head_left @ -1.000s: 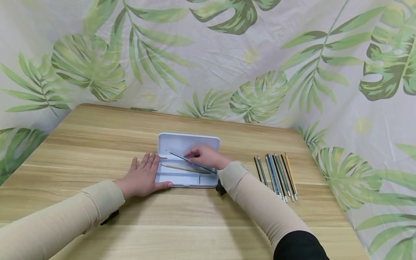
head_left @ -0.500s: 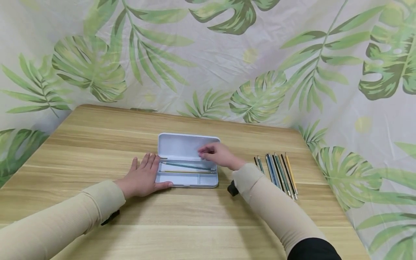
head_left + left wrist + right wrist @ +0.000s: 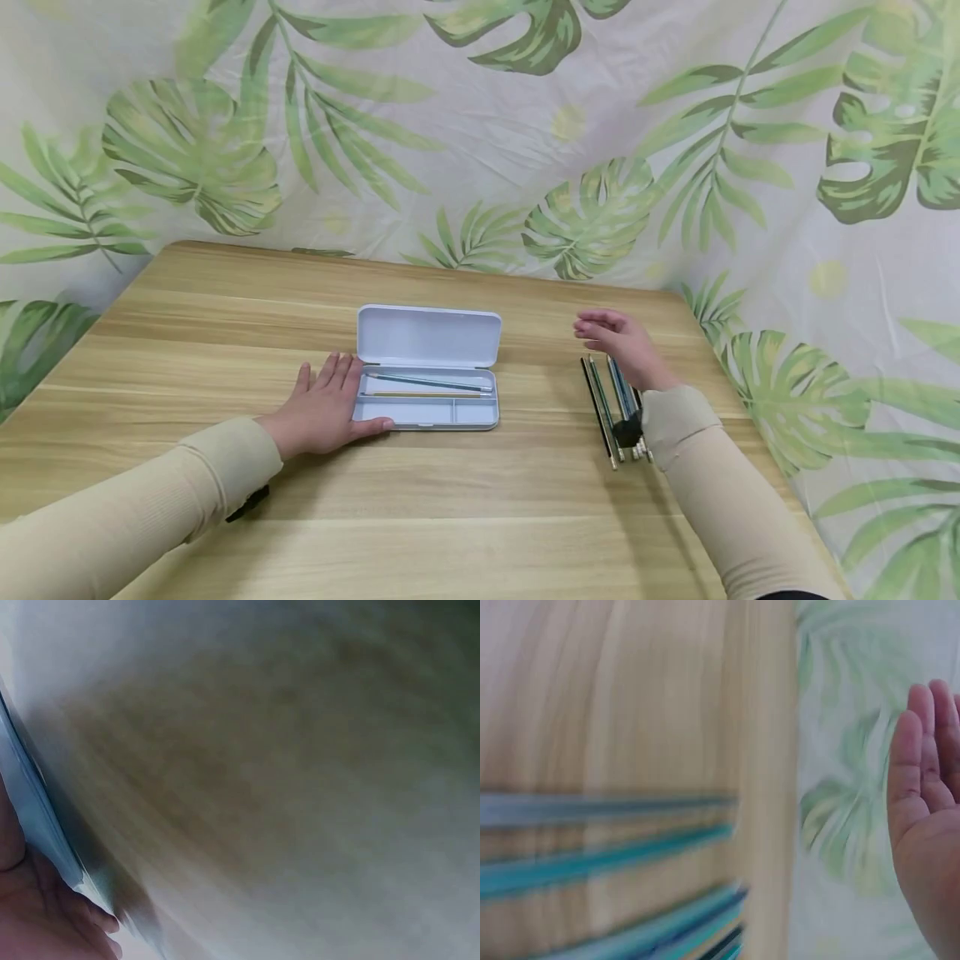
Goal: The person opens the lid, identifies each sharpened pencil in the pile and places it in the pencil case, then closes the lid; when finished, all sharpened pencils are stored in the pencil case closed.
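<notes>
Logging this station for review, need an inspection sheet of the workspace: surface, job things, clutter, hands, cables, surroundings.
Surface: wood-grain table.
Case: open on the table, lid back; a teal pencil and a yellow pencil lie in its long rear compartment.
Loose pencils: side by side on the table, right of the case; partly hidden by the right arm, so no count.
Clutter: nothing seen.
Left hand: fingers spread, at the case's left end.
Right hand: above the loose pencils, holding nothing.
Cables: nothing seen.
Surroundings: leaf-print cloth behind the table and to both sides, wrinkled.
</notes>
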`<state>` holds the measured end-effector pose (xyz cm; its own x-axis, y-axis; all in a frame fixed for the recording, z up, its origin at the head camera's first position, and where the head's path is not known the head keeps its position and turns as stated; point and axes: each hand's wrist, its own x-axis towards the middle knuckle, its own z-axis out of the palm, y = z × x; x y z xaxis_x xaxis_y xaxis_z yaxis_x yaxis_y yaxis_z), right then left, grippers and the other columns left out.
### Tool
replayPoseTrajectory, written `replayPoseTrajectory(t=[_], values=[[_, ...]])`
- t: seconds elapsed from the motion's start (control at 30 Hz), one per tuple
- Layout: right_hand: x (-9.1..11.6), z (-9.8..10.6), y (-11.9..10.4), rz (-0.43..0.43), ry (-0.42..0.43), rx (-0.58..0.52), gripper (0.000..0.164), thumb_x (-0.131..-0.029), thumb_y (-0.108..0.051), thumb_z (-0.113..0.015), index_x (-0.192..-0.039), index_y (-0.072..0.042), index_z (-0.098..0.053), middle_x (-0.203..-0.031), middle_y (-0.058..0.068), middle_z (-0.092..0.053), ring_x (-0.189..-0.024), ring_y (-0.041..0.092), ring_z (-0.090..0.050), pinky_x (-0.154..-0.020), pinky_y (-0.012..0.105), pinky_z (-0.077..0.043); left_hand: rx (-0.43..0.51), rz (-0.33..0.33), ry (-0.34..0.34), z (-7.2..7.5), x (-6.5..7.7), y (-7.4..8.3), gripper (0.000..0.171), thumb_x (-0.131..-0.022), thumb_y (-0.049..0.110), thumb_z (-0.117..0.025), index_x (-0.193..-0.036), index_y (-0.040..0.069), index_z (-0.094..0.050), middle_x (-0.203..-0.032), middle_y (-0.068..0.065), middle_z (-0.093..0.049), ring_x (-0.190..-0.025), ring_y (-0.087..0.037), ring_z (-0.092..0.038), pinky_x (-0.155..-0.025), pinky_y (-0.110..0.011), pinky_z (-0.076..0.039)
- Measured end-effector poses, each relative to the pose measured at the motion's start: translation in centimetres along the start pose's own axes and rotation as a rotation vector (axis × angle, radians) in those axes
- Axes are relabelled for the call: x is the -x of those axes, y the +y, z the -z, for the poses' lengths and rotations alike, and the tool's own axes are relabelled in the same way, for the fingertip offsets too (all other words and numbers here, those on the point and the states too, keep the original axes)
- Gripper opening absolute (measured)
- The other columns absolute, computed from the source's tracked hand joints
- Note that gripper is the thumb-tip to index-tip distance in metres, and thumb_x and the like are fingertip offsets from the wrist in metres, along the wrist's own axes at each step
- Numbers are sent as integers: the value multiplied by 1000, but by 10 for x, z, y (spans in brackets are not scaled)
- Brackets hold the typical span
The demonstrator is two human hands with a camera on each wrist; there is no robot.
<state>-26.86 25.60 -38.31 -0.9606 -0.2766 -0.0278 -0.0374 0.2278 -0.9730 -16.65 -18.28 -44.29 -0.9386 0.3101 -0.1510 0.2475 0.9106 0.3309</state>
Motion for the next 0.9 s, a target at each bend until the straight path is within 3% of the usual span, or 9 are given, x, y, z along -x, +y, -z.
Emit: replayPoseTrajectory(t=[0.17, 0.4, 0.6, 0.7, 0.83, 0.9], values=[[19, 34, 25, -42, 132, -56, 32, -107, -7, -56, -134, 10, -52, -104, -13, -69, -100, 2, -65, -98, 28, -51, 2, -6, 2, -1, 1, 0, 118, -92, 76, -55, -156, -16, -19, -161, -41, -16, -151, -56, -7, -113, -76, -1], [44, 74, 45, -88, 271, -96, 21, -106, -11, -59, -126, -5, -57, -100, -14, -68, -97, 1, -65, -92, 22, -53, 1, -3, 17, -1, 2, 1, 117, -92, 75, -56, -155, -16, -20, -160, -41, -17, -150, -57, -8, -113, -76, -1], [57, 94, 56, -179, 340, -99, 46, -107, -13, -57, -145, 7, -42, -107, -12, -64, -99, -1, -63, -99, 22, -50, 11, 2, 14, -1, 3, 0, 119, -91, 77, -55, -155, -16, -19, -161, -41, -17, -150, -56, -8, -113, -77, -1], [63, 97, 62, -226, 348, -68, 57, -108, -14, -56, -152, 14, -31, -123, 4, -61, -100, -1, -63, -101, 23, -49, 16, 4, 13, -2, 3, -1, 120, -91, 78, -54, -156, -16, -19, -161, -40, -16, -151, -56, -7, -113, -76, -1], [68, 98, 75, -283, 365, -59, 56, -106, -11, -57, -150, 16, -34, -123, 12, -59, -95, 3, -65, -92, 22, -53, 13, 7, 9, -2, 3, -2, 120, -91, 79, -53, -156, -15, -18, -162, -40, -15, -151, -56, -6, -113, -76, 0], [69, 98, 81, -309, 369, -57, 55, -106, -10, -57, -148, 17, -35, -116, 6, -60, -89, 2, -65, -85, 19, -54, 13, 9, 7, -1, 3, -2, 120, -91, 79, -53, -157, -15, -18, -162, -40, -14, -151, -56, -6, -113, -76, 0]])
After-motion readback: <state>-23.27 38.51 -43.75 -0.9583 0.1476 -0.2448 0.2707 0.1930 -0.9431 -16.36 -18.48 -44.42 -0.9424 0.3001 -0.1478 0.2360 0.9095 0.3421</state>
